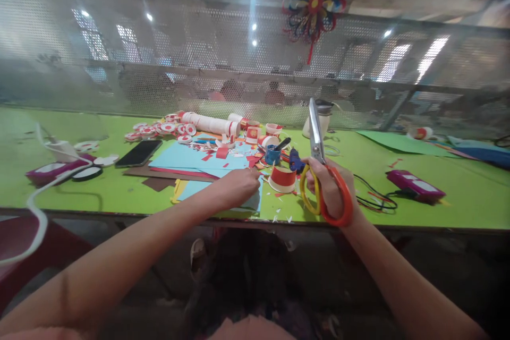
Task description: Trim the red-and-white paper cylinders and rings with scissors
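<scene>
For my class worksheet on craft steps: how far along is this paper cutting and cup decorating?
Done: many red-and-white paper discs lie finished at the back, and scraps litter the green table. In hand: the right hand holds scissors blades up, while the left hand rests on the blue paper sheets. Left: the red-and-white paper cup stands inverted, apart from both hands.

Two bare hands are over the green table [119,191]: the left hand [239,185] at 9 o'clock of the one pair of scissors [323,180], which the right hand [332,188] holds. One red-and-white paper cup [282,179] stands between them. One black phone [138,153] lies at 10 o'clock, two magenta devices [414,185] sit at opposite ends (the left one partly hidden), and one paper flower [314,2] hangs at 12 o'clock.
</scene>
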{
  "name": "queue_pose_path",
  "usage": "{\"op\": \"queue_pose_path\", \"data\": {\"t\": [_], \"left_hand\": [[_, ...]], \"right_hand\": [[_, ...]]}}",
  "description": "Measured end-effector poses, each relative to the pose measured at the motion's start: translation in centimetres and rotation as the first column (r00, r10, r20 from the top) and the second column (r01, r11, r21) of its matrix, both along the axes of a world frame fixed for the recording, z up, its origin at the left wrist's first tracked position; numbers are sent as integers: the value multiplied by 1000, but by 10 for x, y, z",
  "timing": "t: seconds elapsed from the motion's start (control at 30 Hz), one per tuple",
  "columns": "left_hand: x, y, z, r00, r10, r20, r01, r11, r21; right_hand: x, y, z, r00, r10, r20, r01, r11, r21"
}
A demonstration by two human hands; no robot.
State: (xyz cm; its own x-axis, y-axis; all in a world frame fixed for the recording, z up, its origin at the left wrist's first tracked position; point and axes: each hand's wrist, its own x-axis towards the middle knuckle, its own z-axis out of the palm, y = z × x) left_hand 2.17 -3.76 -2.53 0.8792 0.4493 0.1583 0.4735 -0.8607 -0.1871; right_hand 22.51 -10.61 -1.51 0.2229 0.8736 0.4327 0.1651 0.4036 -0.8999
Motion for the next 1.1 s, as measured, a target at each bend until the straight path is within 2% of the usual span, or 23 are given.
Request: {"op": "queue_pose_path", "data": {"t": [0.07, 0.13, 0.2, 0.23, 0.27, 0.3, 0.37, 0.4, 0.43, 0.5, 0.57, 0.63, 0.77, 0.9, 0.97, 1.03, 1.1], "left_hand": [[4, 0, -1, 1000, -17, -14, 18, 999, 42], [6, 2, -1, 998, -16, 64, 16, 1000, 6], [4, 6, 1, 968, 42, 246, -2, 987, -161], [2, 8, 3, 931, 113, 348, -2, 953, -304], [-1, 11, 6, 876, 208, 436, 21, 885, -466], [-4, 14, 9, 804, 313, 505, 76, 789, -610], [-11, 19, 16, 639, 515, 572, 246, 567, -786], [-14, 21, 19, 554, 599, 578, 330, 479, -814], [-16, 23, 22, 475, 665, 577, 405, 417, -814], [-21, 27, 25, 350, 751, 560, 513, 346, -786], [-23, 30, 26, 282, 786, 550, 572, 322, -754], [-25, 33, 25, 248, 796, 553, 600, 322, -733], [-30, 41, 19, 218, 800, 558, 598, 342, -725], [-34, 46, 12, 195, 805, 561, 550, 384, -742], [-34, 46, 10, 205, 804, 558, 513, 398, -761], [-32, 44, 7, 233, 804, 547, 470, 399, -787], [-29, 42, 4, 266, 798, 541, 425, 407, -809]], "right_hand": [[-1, -2, 1, 1000, -23, 21, 23, 1000, -4], [-1, -5, 1, 998, -43, 41, 43, 999, 0], [0, -7, -1, 998, -41, 55, 41, 999, 1], [1, -8, -2, 998, -35, 61, 35, 999, -3], [1, -9, -2, 997, -23, 67, 23, 1000, -8], [0, -10, -3, 997, -6, 77, 8, 1000, -16], [-1, -13, -3, 991, 35, 128, -30, 999, -43], [-3, -14, -2, 982, 54, 180, -44, 998, -54], [-4, -15, -1, 964, 63, 260, -49, 997, -61], [-8, -18, 1, 906, 64, 419, -52, 998, -41], [-10, -20, 4, 839, 108, 533, -91, 994, -59], [-14, -22, 7, 803, 163, 573, -121, 986, -111], [-21, -18, 9, 825, 140, 548, -91, 989, -115], [-25, -8, 8, 888, 115, 445, -74, 991, -108], [-24, -2, 8, 929, 59, 366, -29, 996, -89], [-18, 5, 7, 951, -67, 303, 69, 998, 3], [-8, 16, 5, 923, -215, 319, 185, 975, 122]]}}
